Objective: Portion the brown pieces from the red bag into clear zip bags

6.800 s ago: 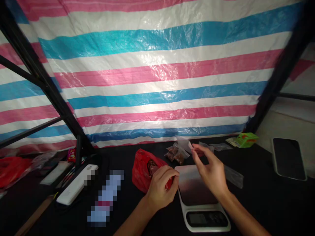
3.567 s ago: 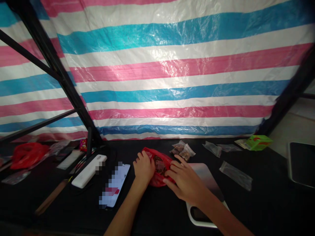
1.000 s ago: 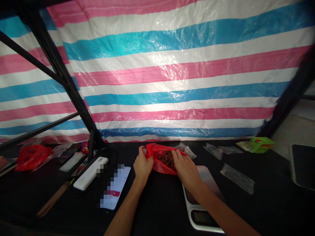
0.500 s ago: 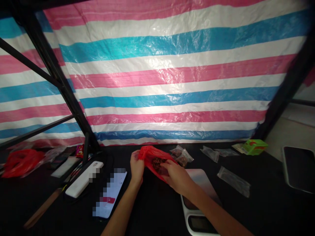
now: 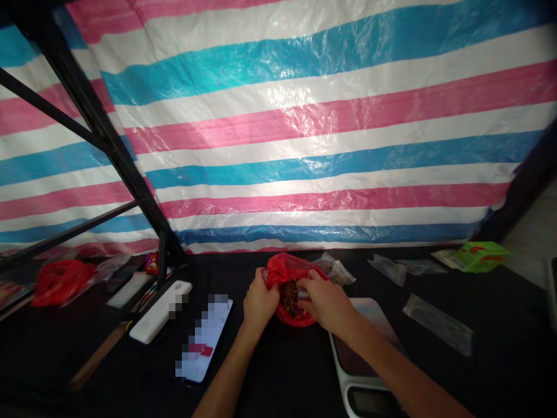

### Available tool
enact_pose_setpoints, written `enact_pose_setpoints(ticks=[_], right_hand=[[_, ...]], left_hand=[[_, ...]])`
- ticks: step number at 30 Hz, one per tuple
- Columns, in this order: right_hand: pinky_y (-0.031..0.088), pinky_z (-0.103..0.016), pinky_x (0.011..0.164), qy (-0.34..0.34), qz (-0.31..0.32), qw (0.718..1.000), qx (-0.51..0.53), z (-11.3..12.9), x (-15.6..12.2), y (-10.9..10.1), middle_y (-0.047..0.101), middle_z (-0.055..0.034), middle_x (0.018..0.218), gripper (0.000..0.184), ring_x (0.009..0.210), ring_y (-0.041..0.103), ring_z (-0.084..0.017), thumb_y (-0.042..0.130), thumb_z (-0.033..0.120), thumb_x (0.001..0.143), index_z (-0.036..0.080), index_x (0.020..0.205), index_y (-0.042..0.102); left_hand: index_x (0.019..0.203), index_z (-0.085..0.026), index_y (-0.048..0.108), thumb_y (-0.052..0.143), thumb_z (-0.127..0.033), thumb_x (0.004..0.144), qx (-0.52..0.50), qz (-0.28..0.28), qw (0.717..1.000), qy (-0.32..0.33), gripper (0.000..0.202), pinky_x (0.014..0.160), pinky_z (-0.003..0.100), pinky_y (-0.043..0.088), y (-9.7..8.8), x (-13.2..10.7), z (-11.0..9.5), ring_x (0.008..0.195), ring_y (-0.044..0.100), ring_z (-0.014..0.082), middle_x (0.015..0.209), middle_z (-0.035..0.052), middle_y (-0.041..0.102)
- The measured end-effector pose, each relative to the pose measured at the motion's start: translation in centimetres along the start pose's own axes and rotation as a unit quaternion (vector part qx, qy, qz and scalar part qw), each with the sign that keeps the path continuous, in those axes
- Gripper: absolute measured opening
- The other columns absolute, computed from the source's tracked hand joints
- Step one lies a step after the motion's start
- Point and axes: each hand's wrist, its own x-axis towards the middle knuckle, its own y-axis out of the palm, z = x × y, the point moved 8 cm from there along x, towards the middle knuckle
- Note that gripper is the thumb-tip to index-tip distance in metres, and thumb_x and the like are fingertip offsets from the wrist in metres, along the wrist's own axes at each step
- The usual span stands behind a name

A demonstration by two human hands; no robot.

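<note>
Red and crinkly, the bag left of the scale shows brown bits; the left hand pinches it, the right hand curls inside, grip unclear.

Brown bits in the red bag look indistinct.

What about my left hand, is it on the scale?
No, your left hand grips the edge of the red bag, to the left of the scale.
</note>
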Motion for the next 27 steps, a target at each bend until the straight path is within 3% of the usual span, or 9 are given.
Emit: enact_pose_setpoints(ticks=[4, 7, 10, 15, 19, 24, 27], right_hand=[[0.053, -0.033, 0.08, -0.001, 0.024, 0.999, -0.032, -0.4, -0.3, -0.1, 0.067, -0.0097, 0.123, 0.027, 0.098, 0.076, -0.028, 0.076, 0.024, 0.085, 0.024, 0.112, 0.074], [0.052, -0.034, 0.081, -0.004, 0.034, 0.999, -0.028, -0.3, -0.3, 0.2, 0.069, -0.0102, 0.124, 0.037, 0.101, 0.076, -0.029, 0.077, 0.021, 0.083, 0.024, 0.12, 0.071], [0.051, -0.034, 0.082, 0.0, 0.033, 0.999, -0.019, -0.3, -0.1, 0.4, 0.072, -0.0117, 0.124, 0.042, 0.105, 0.075, -0.03, 0.077, 0.021, 0.083, 0.021, 0.124, 0.066], [0.049, -0.032, 0.08, 0.005, 0.026, 1.0, -0.001, -0.4, 0.0, 0.1, 0.076, -0.0102, 0.117, 0.028, 0.106, 0.075, -0.029, 0.072, 0.024, 0.088, 0.02, 0.116, 0.066], [0.05, -0.032, 0.081, -0.007, 0.042, 0.999, 0.003, -0.5, -0.3, 0.4, 0.072, -0.0103, 0.127, 0.036, 0.107, 0.075, -0.029, 0.074, 0.02, 0.084, 0.022, 0.119, 0.068], [0.052, -0.034, 0.083, -0.013, 0.045, 0.999, -0.009, -0.7, -0.5, 1.0, 0.069, -0.011, 0.13, 0.039, 0.104, 0.076, -0.03, 0.07, 0.016, 0.085, 0.023, 0.123, 0.071], [0.053, -0.036, 0.082, -0.013, 0.036, 0.999, -0.015, -0.5, -0.5, 0.8, 0.07, -0.0111, 0.127, 0.037, 0.104, 0.075, -0.031, 0.071, 0.019, 0.085, 0.022, 0.122, 0.071]], left_hand=[[0.105, -0.026, 0.066, 0.06, -0.034, 0.089, -0.012, 0.025, 1.0, 0.011, 0.019, 0.071, 0.037, 0.051, 0.2, 0.1, 0.3, 0.076, 0.074, 0.0307, 0.085, 0.0099, 0.076], [0.105, -0.024, 0.065, 0.06, -0.038, 0.09, -0.104, 0.073, 0.991, -0.039, 0.021, 0.054, 0.03, 0.05, 1.3, 0.1, 0.9, 0.049, 0.064, 0.0205, 0.071, 0.004, 0.071], [0.112, -0.023, 0.061, 0.064, -0.038, 0.087, -0.221, 0.086, 0.968, -0.079, 0.029, 0.046, 0.025, 0.051, 2.1, 0.0, 0.6, 0.047, 0.062, 0.0149, 0.079, 0.0025, 0.072], [0.117, -0.019, 0.059, 0.067, -0.038, 0.085, -0.369, 0.074, 0.923, -0.08, 0.039, 0.055, 0.026, 0.057, 1.7, 0.1, -0.6, 0.066, 0.07, 0.0164, 0.09, 0.0059, 0.073], [0.112, -0.018, 0.062, 0.067, -0.041, 0.086, -0.312, 0.072, 0.945, -0.063, 0.035, 0.062, 0.03, 0.057, 1.6, 0.3, -0.2, 0.066, 0.068, 0.0175, 0.085, 0.0046, 0.072], [0.108, -0.02, 0.067, 0.071, -0.035, 0.084, -0.258, 0.044, 0.965, -0.003, 0.028, 0.089, 0.033, 0.054, 1.6, 0.6, -0.1, 0.1, 0.07, 0.0224, 0.106, 0.0072, 0.075], [0.108, -0.018, 0.068, 0.069, -0.037, 0.086, -0.259, 0.059, 0.964, -0.003, 0.029, 0.086, 0.034, 0.054, 2.0, 0.5, -0.2, 0.096, 0.07, 0.0237, 0.101, 0.008, 0.075]])
